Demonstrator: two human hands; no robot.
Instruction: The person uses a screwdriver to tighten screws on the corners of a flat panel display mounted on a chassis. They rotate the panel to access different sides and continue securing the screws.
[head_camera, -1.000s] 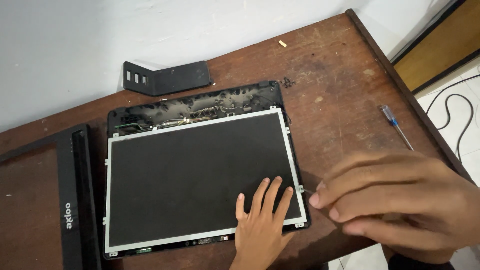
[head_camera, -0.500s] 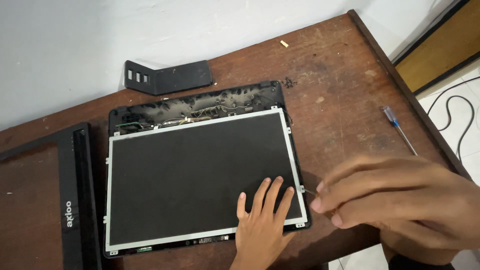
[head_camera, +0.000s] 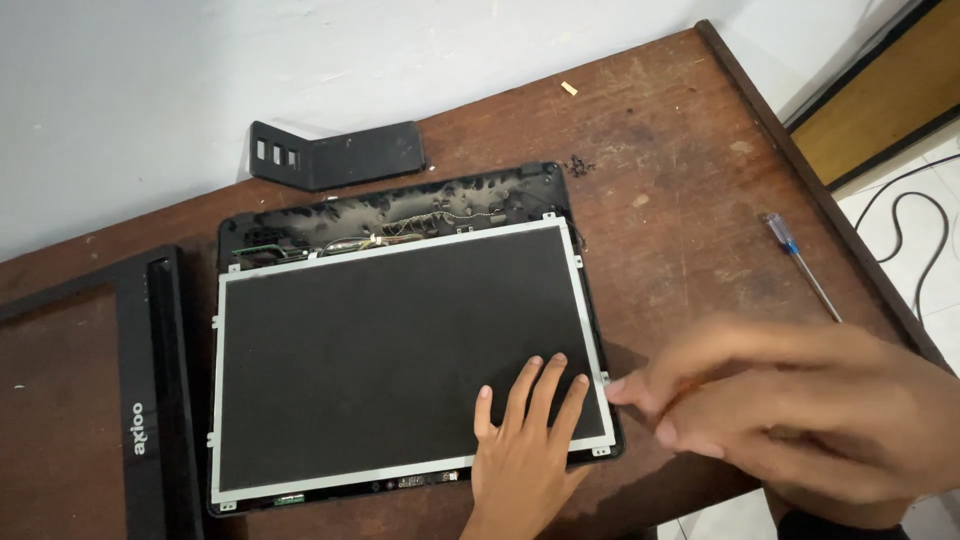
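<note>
A dark laptop screen panel (head_camera: 390, 360) with a silver metal frame lies in its black back cover (head_camera: 400, 205) on a brown wooden table (head_camera: 660, 150). My left hand (head_camera: 525, 445) rests flat on the panel's near right corner, fingers spread. My right hand (head_camera: 770, 410) is blurred; its fingertips are pinched together at the panel's right edge, beside a small bracket tab. Whether something tiny is held between them cannot be made out.
A black screen bezel (head_camera: 150, 400) lies at the left. A black plastic strip with slots (head_camera: 335, 155) sits by the white wall. A screwdriver with a blue-and-clear handle (head_camera: 795, 260) lies at the table's right edge. Small dark screws (head_camera: 578, 163) lie behind the cover. Cables trail on the floor at the right.
My right hand has crept a little left, its fingertips closing in on the panel's right edge. My left hand and the panel have stayed put.
</note>
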